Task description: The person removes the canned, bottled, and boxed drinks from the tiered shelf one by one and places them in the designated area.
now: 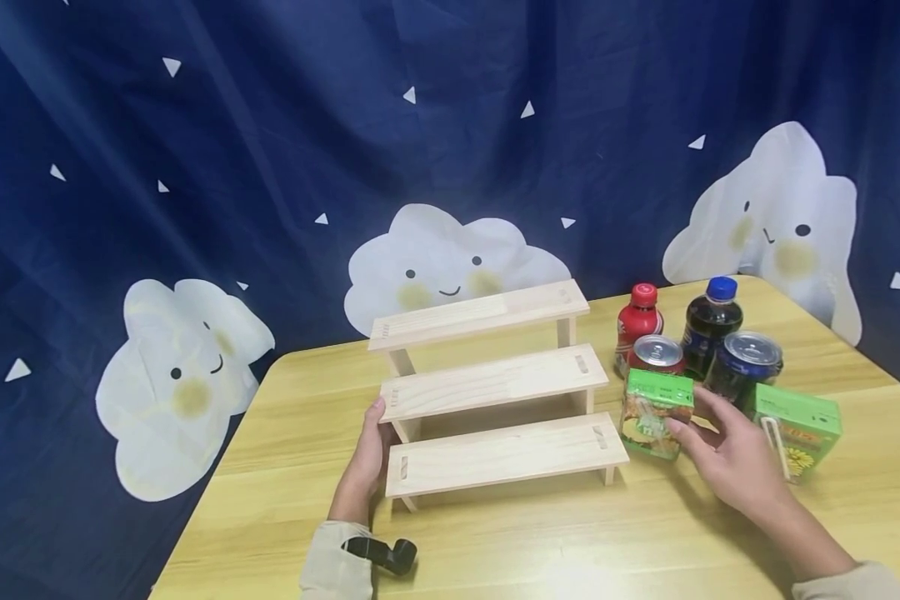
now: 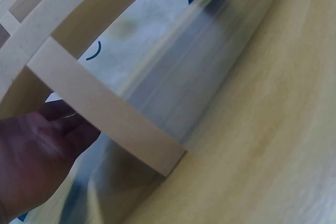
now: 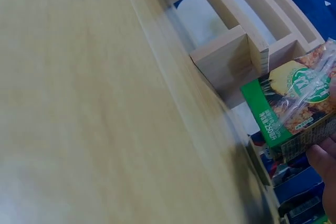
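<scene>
A three-step pale wooden rack [image 1: 502, 458] stands on the table. My left hand [image 1: 371, 454] grips its left side near the end of the middle step; in the left wrist view the fingers [image 2: 71, 124] reach behind an upright support [image 2: 113, 114]. My right hand [image 1: 742, 458] pinches a green-topped drink carton [image 1: 656, 417] between thumb and fingers, just right of the rack. A wrapped straw runs across the carton's printed face [image 3: 299, 98]. Whether its base touches the table, I cannot tell. Behind it stands a red can [image 1: 657, 353], partly hidden.
Beyond the right hand stand a red bottle [image 1: 639, 321], a dark bottle with a blue cap [image 1: 711, 321] and a dark blue can [image 1: 746, 362]. A second green carton [image 1: 798, 425] is right of that hand. A dark blue curtain with clouds [image 1: 450, 125] hangs behind the table [image 1: 540, 550].
</scene>
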Available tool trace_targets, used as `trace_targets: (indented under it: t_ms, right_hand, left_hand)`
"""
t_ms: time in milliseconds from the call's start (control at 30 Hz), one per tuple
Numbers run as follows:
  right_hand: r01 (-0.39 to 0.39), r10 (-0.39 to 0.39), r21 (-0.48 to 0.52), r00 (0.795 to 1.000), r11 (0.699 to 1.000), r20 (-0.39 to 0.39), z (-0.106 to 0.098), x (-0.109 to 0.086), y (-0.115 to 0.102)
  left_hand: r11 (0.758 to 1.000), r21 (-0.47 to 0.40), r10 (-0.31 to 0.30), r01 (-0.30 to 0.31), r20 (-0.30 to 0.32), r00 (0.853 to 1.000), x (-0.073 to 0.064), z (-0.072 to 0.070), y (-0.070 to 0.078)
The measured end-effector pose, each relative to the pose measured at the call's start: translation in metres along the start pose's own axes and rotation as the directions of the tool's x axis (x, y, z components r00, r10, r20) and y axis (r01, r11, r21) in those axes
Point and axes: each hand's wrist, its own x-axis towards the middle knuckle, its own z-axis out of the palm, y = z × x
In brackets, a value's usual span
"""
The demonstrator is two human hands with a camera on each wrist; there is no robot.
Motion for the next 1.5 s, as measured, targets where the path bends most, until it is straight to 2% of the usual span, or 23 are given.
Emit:
trace_targets:
  t_ms: [233,400,600,933,1067,1167,1300,1500]
  right_hand:
    - [-0.06,0.06,-0.061,0.998,0.996,0.006,0.0,-0.003,0.004]
    - [-0.075,0.076,-0.073,0.997,0.994,0.014,0.0,-0.005,0.007]
    - [-0.104,0.107,-0.084,0.994,0.991,0.033,-0.001,-0.005,0.008]
    - [-0.165,0.166,-0.017,0.984,0.986,0.062,0.002,-0.003,0.004]
    - [-0.142,0.139,0.05,0.989,0.989,0.047,0.001,-0.002,-0.001]
    - [-0.067,0.068,0.053,0.997,0.996,-0.026,0.001,0.002,-0.009]
    - [0.017,-0.02,-0.024,0.993,1.0,-0.12,0.0,0.009,-0.024]
    - [0.075,-0.097,-0.15,0.985,0.986,-0.143,0.002,0.029,-0.053]
  left_hand:
    - [0.999,0.026,0.026,-0.026,0.008,1.0,-0.001,0.0,0.001]
    - [1.0,-0.002,-0.026,0.026,-0.01,1.0,-0.001,0.0,0.001]
    - [1.0,-0.017,-0.015,0.015,-0.01,1.0,0.0,0.001,0.001]
    - [0.998,-0.067,-0.02,0.017,-0.044,0.999,-0.004,0.001,0.004]
    - [0.998,-0.062,-0.036,0.033,-0.046,0.998,-0.005,0.0,0.003]
    - [0.999,-0.038,-0.039,0.037,-0.03,0.999,-0.003,-0.003,0.004]
    - [1.0,0.008,-0.006,0.006,-0.036,0.999,-0.002,-0.006,0.008]
    - [0.995,0.07,0.085,-0.076,-0.14,0.987,-0.005,-0.013,0.027]
